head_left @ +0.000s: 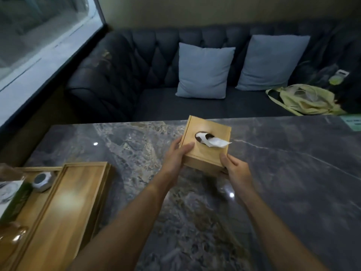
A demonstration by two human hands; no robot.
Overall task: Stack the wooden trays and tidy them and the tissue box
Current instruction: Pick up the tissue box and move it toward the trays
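Note:
A square wooden tissue box [205, 151] with a white tissue sticking out of its top slot is held just above the grey marble table [283, 182], near the table's far edge. My left hand [176, 155] grips its left side, thumb on top. My right hand [234, 169] holds its near right corner. At the lower left lie wooden trays [64, 208]: a stack of long ones, its top tray holding nothing, with another tray [25, 208] beside it on the left that carries small items.
The left tray holds a grey faceted object [42, 180] and a green-edged card [13, 200]. Behind the table runs a dark tufted sofa [121, 75] with two light blue cushions [205, 71] and a yellow bag [300, 100]. A green sign [353, 122] sits at the table's far right.

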